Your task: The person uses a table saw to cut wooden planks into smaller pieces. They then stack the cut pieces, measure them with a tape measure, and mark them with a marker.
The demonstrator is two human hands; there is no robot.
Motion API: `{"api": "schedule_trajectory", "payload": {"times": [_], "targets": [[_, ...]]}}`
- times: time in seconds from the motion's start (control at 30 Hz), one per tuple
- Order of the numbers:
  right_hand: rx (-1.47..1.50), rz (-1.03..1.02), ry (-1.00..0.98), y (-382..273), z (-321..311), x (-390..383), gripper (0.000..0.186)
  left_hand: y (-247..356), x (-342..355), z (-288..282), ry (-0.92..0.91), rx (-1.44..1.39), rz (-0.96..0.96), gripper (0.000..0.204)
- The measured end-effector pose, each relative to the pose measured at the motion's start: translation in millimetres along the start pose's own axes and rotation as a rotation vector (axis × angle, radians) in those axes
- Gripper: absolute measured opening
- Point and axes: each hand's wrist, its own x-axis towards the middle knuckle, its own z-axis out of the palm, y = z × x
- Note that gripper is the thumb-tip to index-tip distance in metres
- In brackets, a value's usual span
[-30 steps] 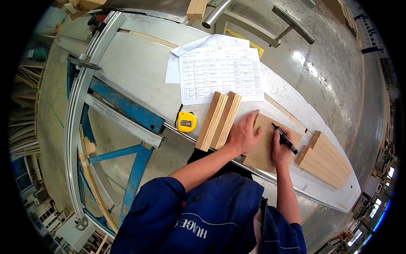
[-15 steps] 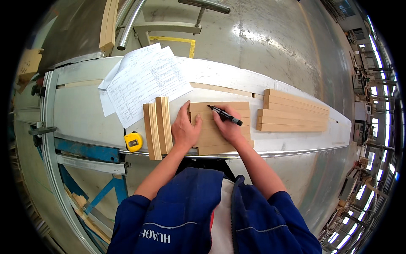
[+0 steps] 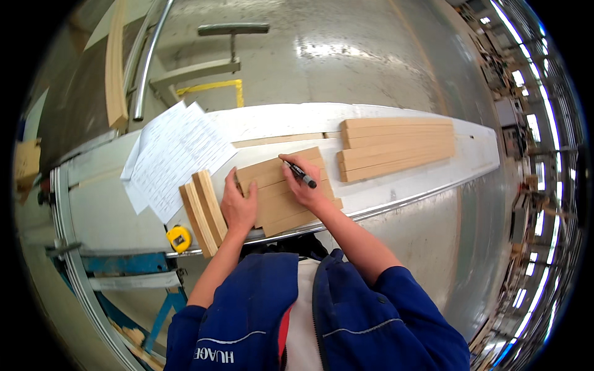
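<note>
Several light-brown wooden strips (image 3: pixel 279 196) lie side by side on the white table, forming a flat block in front of me. My left hand (image 3: pixel 240 209) rests against their left ends, thumb spread from the fingers. A black marker (image 3: pixel 302 175) sits in the closed fingers of my right hand (image 3: pixel 304 188), over the far part of the block. Its tip is close to the strips; contact is hard to make out. Just left of my left hand are two wooden pieces with layered edges (image 3: pixel 204 210).
Written sheets of paper (image 3: pixel 176 161) lie at the left, with a yellow tape measure (image 3: pixel 179 238) nearer me. Another stack of wooden strips (image 3: pixel 399 145) is at the right. The white table (image 3: pixel 421 182) has a metal front edge. Metal bars (image 3: pixel 151 62) stand beyond its far left.
The view has turned, so the table appears tilted and shifted left. My right hand and marker have moved slightly right along the strips. My left hand stays at their ends.
</note>
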Motion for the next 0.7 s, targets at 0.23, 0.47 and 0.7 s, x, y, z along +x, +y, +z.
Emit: {"api": "schedule_trajectory", "payload": {"times": [0.23, 0.47, 0.7], "targets": [[-0.779, 0.032, 0.277, 66.3, -89.1, 14.8, 0.055, 2.9, -1.8, 5.7, 0.04, 0.054, 0.055, 0.063], [-0.756, 0.369, 0.308, 93.1, -102.3, 6.7, 0.075, 8.3, -2.4, 2.6, 0.006, 0.106, 0.079, 0.058], [-0.723, 0.274, 0.371, 103.3, -108.1, 5.4, 0.068, 5.0, -1.0, 4.6, 0.024, 0.129, 0.102, 0.058]]}}
